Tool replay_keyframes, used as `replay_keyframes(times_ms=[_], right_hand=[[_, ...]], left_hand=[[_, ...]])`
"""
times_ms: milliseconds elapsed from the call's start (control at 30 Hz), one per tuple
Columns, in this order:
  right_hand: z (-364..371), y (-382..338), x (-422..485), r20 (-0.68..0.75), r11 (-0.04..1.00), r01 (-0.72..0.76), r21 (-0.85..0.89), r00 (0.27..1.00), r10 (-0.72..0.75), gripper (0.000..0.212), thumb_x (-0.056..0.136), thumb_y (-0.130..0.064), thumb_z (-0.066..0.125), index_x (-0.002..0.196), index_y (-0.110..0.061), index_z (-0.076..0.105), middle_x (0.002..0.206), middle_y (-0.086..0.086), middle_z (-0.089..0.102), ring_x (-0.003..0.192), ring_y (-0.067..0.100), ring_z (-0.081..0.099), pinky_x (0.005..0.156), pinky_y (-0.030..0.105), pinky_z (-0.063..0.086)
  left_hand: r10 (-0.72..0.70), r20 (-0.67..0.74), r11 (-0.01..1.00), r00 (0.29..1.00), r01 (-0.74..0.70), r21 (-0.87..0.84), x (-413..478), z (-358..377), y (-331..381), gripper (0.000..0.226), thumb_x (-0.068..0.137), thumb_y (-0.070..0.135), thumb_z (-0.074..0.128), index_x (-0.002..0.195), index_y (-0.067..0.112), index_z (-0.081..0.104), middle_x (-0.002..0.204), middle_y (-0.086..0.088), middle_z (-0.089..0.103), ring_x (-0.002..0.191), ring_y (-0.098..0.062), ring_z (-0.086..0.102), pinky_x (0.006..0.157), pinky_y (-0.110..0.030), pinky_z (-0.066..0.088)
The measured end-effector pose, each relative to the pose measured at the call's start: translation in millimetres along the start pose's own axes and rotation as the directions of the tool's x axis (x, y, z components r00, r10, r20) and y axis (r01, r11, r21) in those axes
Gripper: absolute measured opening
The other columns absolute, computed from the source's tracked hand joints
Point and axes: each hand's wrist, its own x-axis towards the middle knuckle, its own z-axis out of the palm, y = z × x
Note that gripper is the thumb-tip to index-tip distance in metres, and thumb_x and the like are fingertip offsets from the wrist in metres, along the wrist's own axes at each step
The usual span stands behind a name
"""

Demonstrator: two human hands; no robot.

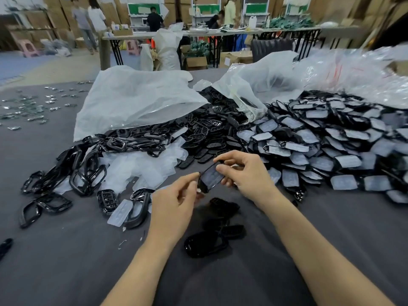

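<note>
Two hands on one piece, head view, single frame. The left hand point(174, 202) pinches the lower left corner of a small black case point(202, 188) between thumb and forefinger. The right hand point(249, 175) curls round its upper right end, thumb on top and fingers behind. The case is held in the air between the hands, just above the grey table point(66, 261), tilted with its face toward the camera. A translucent insert point(212, 176) lies in that face; whether it is fully seated cannot be told, since the right thumb covers one end. Judged step: pressing the insert into the case. Directly below the hands lie loose black parts point(209, 241). A heap of finished pieces point(320, 149) spreads to the right, black frames point(77, 173) lie tangled to the left, and a white bag point(136, 100) slumps behind them. Risks noted: the left pinch takes only a corner, so a hard push from the right thumb could twist the case out of the grip and drop it among the loose parts, where it would be hard to tell from them. Uneven pressure could seat one end of the insert and leave the other proud. A half-seated piece tossed onto the heap would pass unnoticed.
</note>
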Motion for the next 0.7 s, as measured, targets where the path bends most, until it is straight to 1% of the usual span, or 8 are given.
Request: replay_keyframes(times_ms=[67, 100, 167, 233, 333, 467, 533, 700], right_hand=[[-10, 1, 4, -0.133, 0.999, -0.051, -0.015, 0.990, 0.048, 0.010, 0.087, 0.001, 0.064, 0.094, -0.003, 0.070, 0.061, 0.002, 0.062, 0.045, 0.012, 0.059, 0.050, 0.019, 0.047], [-18, 1, 7, -0.190, 0.997, -0.072, -0.012, 0.979, 0.068, 0.009, 0.088, 0.000, 0.063, 0.095, -0.001, 0.069, 0.059, 0.002, 0.063, 0.046, 0.013, 0.060, 0.051, 0.020, 0.049], [-42, -2, 16, -0.280, 0.996, -0.073, -0.047, 0.958, 0.057, 0.006, 0.088, -0.003, 0.065, 0.091, -0.006, 0.069, 0.057, -0.002, 0.064, 0.047, 0.013, 0.062, 0.053, 0.022, 0.052], [-73, -7, 29, -0.364, 0.978, -0.064, -0.198, 0.931, -0.013, 0.005, 0.088, -0.005, 0.065, 0.089, -0.009, 0.067, 0.058, -0.002, 0.065, 0.046, 0.010, 0.063, 0.053, 0.021, 0.052], [-121, -13, 47, -0.432, 0.884, -0.174, -0.434, 0.901, -0.034, 0.007, 0.089, -0.004, 0.063, 0.094, -0.004, 0.067, 0.065, 0.004, 0.064, 0.039, 0.002, 0.057, 0.047, 0.011, 0.047], [-150, -1, 52, -0.424, 0.721, -0.357, -0.594, 0.900, 0.096, 0.011, 0.085, -0.001, 0.064, 0.088, 0.008, 0.068, 0.081, 0.022, 0.069, 0.067, 0.022, 0.069, 0.075, 0.040, 0.058], [-149, 3, 50, -0.417, 0.658, -0.381, -0.650, 0.902, 0.111, 0.012, 0.086, -0.004, 0.065, 0.088, 0.005, 0.070, 0.083, 0.020, 0.071, 0.084, 0.030, 0.069, 0.081, 0.040, 0.055], [-141, 6, 47, -0.481, 0.536, -0.417, -0.734, 0.876, 0.022, 0.014, 0.088, -0.009, 0.064, 0.102, -0.005, 0.065, 0.120, 0.018, 0.052, 0.094, 0.033, 0.058, 0.071, 0.033, 0.044]], left_hand=[[0.161, -0.105, 0.952, 0.981, -0.127, 0.278, 5, -12, -5, 0.027, 0.094, 0.008, 0.057, 0.119, 0.014, 0.067, 0.107, 0.004, 0.071, 0.110, -0.012, 0.062, 0.099, -0.020, 0.039], [0.185, -0.136, 0.908, 0.973, -0.116, 0.402, 8, -18, -10, 0.032, 0.092, 0.007, 0.059, 0.124, 0.010, 0.063, 0.120, -0.004, 0.066, 0.126, -0.021, 0.052, 0.108, -0.031, 0.032], [0.055, -0.147, 0.822, 0.988, 0.039, 0.568, 15, -29, -17, 0.049, 0.092, 0.009, 0.059, 0.139, 0.014, 0.050, 0.146, -0.010, 0.046, 0.145, -0.030, 0.024, 0.115, -0.053, 0.013], [-0.149, -0.115, 0.737, 0.982, 0.188, 0.649, 17, -36, -21, 0.054, 0.097, 0.019, 0.050, 0.149, 0.024, 0.035, 0.158, -0.005, 0.027, 0.149, -0.026, 0.008, 0.115, -0.056, 0.006], [-0.210, -0.071, 0.690, 0.975, 0.199, 0.696, 15, -35, -24, 0.042, 0.099, 0.024, 0.042, 0.142, 0.028, 0.046, 0.149, 0.000, 0.042, 0.142, -0.023, 0.028, 0.113, -0.051, 0.014], [-0.155, -0.119, 0.710, 0.981, 0.195, 0.676, 13, -32, -24, 0.028, 0.094, 0.014, 0.053, 0.117, 0.022, 0.068, 0.128, -0.003, 0.062, 0.120, -0.029, 0.051, 0.108, -0.050, 0.019], [-0.141, -0.132, 0.719, 0.981, 0.193, 0.668, 13, -30, -26, 0.022, 0.091, 0.011, 0.058, 0.107, 0.020, 0.071, 0.120, -0.005, 0.066, 0.114, -0.032, 0.054, 0.109, -0.053, 0.020], [-0.031, -0.163, 0.798, 0.986, 0.122, 0.590, 13, -23, -23, 0.016, 0.085, 0.004, 0.068, 0.089, 0.018, 0.074, 0.101, -0.003, 0.071, 0.095, -0.029, 0.063, 0.113, -0.053, 0.010]])
